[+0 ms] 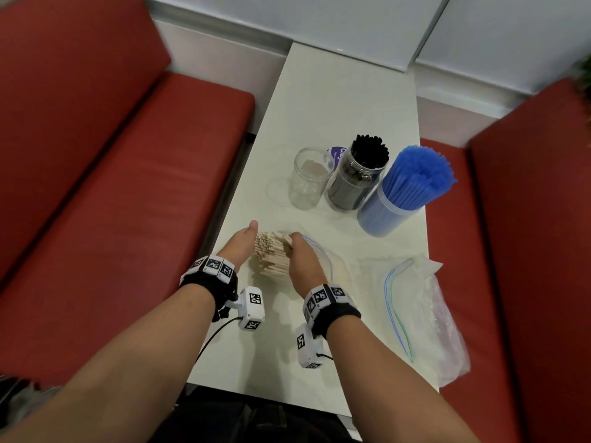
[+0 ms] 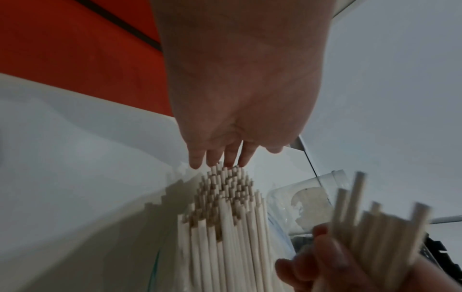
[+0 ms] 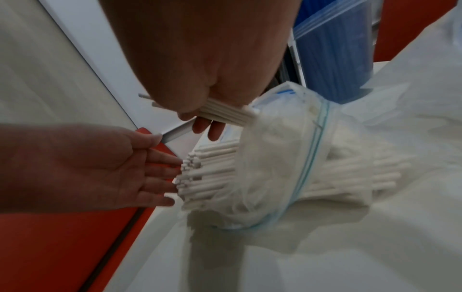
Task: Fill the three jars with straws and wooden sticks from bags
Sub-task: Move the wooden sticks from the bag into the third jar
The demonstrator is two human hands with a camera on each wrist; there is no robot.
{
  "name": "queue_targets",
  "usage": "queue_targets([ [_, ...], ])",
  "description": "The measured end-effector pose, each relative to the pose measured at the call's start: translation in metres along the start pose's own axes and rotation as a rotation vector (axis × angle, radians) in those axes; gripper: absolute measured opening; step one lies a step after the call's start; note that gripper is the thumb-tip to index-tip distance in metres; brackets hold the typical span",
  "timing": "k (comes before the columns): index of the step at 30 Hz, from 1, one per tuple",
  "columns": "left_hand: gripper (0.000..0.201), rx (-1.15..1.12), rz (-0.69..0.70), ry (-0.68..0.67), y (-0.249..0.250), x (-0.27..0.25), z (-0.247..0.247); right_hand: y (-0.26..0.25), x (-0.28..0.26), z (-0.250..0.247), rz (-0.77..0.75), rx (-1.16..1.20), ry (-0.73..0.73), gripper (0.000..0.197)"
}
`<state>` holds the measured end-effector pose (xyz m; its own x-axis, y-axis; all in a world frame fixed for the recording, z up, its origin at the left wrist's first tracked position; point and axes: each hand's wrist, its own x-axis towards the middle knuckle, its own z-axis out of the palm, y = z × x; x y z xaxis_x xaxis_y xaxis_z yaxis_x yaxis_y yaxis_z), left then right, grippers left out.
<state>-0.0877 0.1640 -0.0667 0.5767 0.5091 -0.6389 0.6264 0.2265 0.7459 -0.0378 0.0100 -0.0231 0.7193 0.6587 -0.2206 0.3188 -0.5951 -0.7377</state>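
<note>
Head view, L to R: left hand [image 1: 240, 247], fingers straight and flat, is pressing against the tips of the wooden sticks [image 1: 270, 255] poking out of the zip bag [image 3: 310, 168] at the table's [image 1: 335, 100] near-left edge. Right hand [image 1: 299, 257] is pinching a small bunch of sticks, fingers curled round them. Farther off, the empty jar [image 1: 308, 182] is waiting beside the black-straw jar [image 1: 356, 179] and blue-straw jar [image 1: 395, 195]; spent bag [image 1: 425, 314] is lying near-right. Risk: w/ loose sticks so near the edge, a hard push or slack pinch could be sending some rolling onto the red bench [image 1: 112, 187].
</note>
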Motion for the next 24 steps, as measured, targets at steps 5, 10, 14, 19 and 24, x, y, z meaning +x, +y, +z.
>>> queue_targets([
  [5, 0.033, 0.104, 0.32, 0.275, 0.014, -0.011, -0.003, -0.015, 0.007, -0.035, -0.012, 0.234, 0.144, 0.013],
  [10, 0.046, -0.353, 0.066, -0.106, 0.057, -0.024, 0.013, -0.065, 0.028, -0.1, -0.16, 0.554, 0.344, 0.019],
  [14, 0.057, -0.724, -0.301, -0.594, 0.081, -0.035, 0.022, -0.094, 0.028, -0.129, -0.29, 0.744, 0.305, 0.006],
  [19, 0.032, -1.018, -0.275, -0.677, 0.106, -0.047, 0.035, -0.101, 0.015, -0.134, -0.285, 0.765, 0.273, 0.013],
  [24, 0.019, -0.805, -0.299, -0.58, 0.115, -0.048, 0.043, -0.099, 0.014, -0.141, -0.243, 0.819, 0.198, 0.013],
])
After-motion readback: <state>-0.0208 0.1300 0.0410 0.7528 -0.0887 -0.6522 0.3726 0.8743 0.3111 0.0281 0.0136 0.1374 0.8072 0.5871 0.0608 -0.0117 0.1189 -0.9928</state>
